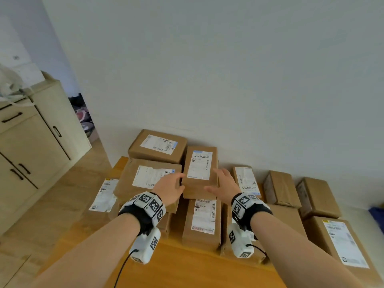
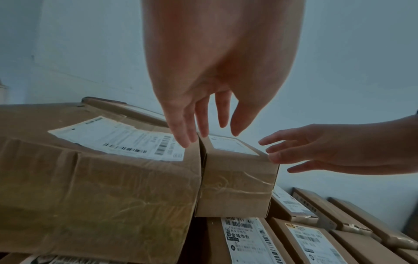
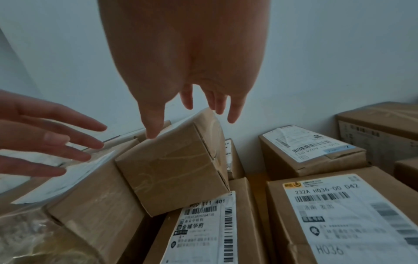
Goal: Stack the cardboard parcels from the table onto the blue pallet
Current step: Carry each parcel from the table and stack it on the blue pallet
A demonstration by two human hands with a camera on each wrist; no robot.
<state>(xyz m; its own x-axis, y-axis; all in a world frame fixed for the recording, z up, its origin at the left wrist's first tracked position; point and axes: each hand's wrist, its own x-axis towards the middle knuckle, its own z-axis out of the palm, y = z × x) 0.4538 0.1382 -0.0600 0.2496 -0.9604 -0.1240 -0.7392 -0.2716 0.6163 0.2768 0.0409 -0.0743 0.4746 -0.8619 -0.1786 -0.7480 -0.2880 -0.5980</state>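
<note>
Both forearms reach over wooden table [image 1: 187, 273]; left hand [image 1: 169, 189] and right hand [image 1: 225, 187], fingers spread, holding nothing, flank narrow labelled parcel [image 1: 200, 170] atop other parcels.

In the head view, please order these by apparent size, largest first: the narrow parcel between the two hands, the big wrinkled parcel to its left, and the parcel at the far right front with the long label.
1. Wrinkled parcel and far right parcel: look alike, and the right one is nearer, so unranked.
2. Narrow parcel: smallest.
</note>
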